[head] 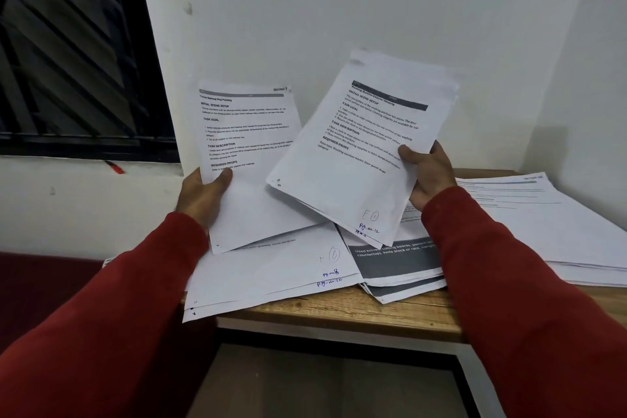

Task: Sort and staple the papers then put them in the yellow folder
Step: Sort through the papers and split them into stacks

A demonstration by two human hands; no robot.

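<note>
The scene is dim and cool-toned, lit softly from above and in front, with no hard glare. The white plaster wall (339,10) reads grey-blue. The dark louvred window (68,44) lets in no daylight. Soft shadows lie under the loose white printed sheets (271,275) on the wooden tabletop (339,310). Printed text is slightly soft; wide-angle distortion bends the red sleeves (101,332) at the lower corners.

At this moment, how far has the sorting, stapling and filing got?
Early: still sorting. The left hand holds a single sheet, the right hand a small stack. Loose papers overlap on the wooden table, with another pile at right. No stapler or yellow folder is in view, so stapling and filing remain.
</note>
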